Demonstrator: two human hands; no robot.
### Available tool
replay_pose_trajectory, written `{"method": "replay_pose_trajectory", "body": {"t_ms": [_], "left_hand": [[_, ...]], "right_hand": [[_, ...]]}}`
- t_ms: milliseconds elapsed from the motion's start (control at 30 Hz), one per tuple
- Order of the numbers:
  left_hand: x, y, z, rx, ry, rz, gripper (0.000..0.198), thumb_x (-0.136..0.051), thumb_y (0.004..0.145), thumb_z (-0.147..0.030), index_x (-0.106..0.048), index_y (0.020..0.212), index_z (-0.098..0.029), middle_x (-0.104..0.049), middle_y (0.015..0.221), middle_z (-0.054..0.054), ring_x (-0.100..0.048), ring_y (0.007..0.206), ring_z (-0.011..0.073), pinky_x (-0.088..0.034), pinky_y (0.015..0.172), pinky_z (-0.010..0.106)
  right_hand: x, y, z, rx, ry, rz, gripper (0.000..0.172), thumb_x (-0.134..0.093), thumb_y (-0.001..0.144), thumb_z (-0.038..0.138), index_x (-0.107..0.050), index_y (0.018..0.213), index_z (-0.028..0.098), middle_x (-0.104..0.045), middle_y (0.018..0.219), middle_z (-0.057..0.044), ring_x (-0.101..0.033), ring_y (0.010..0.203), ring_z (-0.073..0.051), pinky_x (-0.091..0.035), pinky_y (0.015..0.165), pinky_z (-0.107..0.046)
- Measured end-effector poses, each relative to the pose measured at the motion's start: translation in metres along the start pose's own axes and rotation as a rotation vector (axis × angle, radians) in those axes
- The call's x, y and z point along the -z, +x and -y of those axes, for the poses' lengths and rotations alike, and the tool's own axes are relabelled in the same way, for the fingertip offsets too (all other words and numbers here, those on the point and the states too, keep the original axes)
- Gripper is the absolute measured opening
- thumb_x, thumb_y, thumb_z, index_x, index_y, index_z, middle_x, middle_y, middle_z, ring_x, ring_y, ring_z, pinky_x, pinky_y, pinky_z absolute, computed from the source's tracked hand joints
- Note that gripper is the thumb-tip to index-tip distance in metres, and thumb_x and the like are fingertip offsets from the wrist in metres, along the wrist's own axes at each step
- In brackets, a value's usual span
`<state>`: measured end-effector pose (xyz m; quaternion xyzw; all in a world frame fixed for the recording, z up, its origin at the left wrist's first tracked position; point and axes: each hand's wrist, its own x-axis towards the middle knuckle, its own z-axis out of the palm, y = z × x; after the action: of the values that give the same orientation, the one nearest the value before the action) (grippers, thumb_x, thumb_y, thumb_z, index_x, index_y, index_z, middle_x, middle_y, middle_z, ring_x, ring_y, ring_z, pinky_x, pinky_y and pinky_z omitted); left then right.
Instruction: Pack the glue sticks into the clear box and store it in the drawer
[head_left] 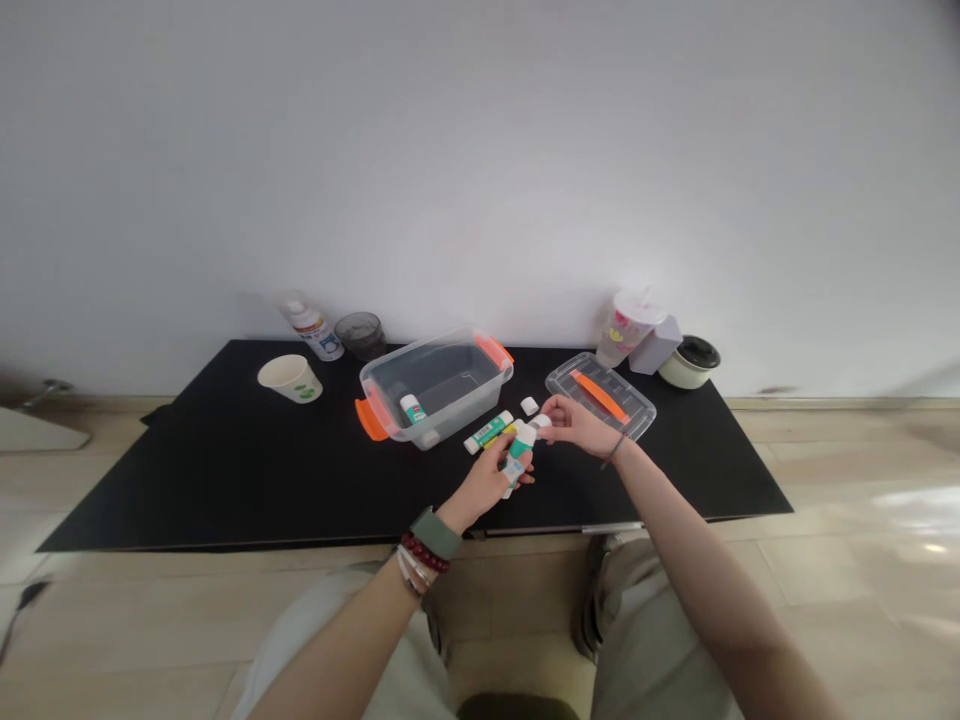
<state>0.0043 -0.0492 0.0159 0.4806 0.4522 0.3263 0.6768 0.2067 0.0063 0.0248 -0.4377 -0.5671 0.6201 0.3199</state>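
My left hand is wrapped round a green and white glue stick, its white top tilted up towards the right. Close beside that top, my right hand pinches a white cap. A second white cap lies on the black table just beyond my fingers. Left of the held stick lies another green and white glue stick, with a yellow item partly hidden against it. Inside the clear plastic box with orange latches, one more glue stick leans at the near left.
On the right lies the clear lid with an orange handle. Behind it stand a lidded plastic cup, a pale box and a cream pot. A paper cup, spray bottle and dark glass stand left.
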Motion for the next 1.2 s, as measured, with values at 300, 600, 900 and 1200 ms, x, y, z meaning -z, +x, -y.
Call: {"method": "replay_pose_trajectory", "body": {"t_ms": [300,600,900,1200], "left_hand": [[0.009,-0.002,0.007,-0.055,0.237,0.085,0.041,-0.063,0.082,-0.052,-0.057,0.102,-0.016,-0.067,0.087,0.006,-0.056,0.057,0.0108,-0.046,0.057,0.026],[0.01,-0.011,-0.019,-0.16,0.344,0.203,0.039,-0.058,0.085,-0.054,-0.061,0.097,-0.017,-0.067,0.081,0.005,-0.058,0.06,0.0134,-0.047,0.06,0.027],[0.005,-0.014,-0.025,-0.394,0.705,0.204,0.026,-0.049,0.092,-0.038,-0.06,0.106,-0.018,-0.068,0.095,0.008,-0.064,0.087,0.0219,-0.048,0.081,0.033],[-0.002,-0.018,-0.02,-0.414,1.165,0.016,0.038,-0.041,0.097,-0.034,-0.049,0.129,-0.014,-0.063,0.12,0.018,-0.062,0.109,0.0309,-0.049,0.089,0.04]], "right_hand": [[-0.014,-0.012,0.0,0.148,-0.309,-0.022,0.048,-0.076,0.069,0.055,-0.045,0.079,0.02,-0.049,0.067,0.007,-0.044,0.059,-0.008,-0.038,0.054,-0.021],[-0.024,-0.041,0.026,0.328,-0.649,-0.096,0.032,-0.048,0.093,0.052,-0.051,0.095,0.021,-0.049,0.069,0.004,-0.044,0.059,-0.011,-0.036,0.058,-0.023],[-0.049,-0.048,0.03,0.252,-0.995,-0.257,0.036,-0.025,0.101,0.036,-0.047,0.076,0.021,-0.05,0.061,0.0,-0.049,0.056,-0.013,-0.03,0.058,-0.023],[-0.067,-0.034,0.027,0.003,-0.992,-0.449,0.036,-0.026,0.102,0.034,-0.056,0.088,0.021,-0.06,0.066,-0.003,-0.056,0.061,-0.017,-0.029,0.057,-0.026]]}}
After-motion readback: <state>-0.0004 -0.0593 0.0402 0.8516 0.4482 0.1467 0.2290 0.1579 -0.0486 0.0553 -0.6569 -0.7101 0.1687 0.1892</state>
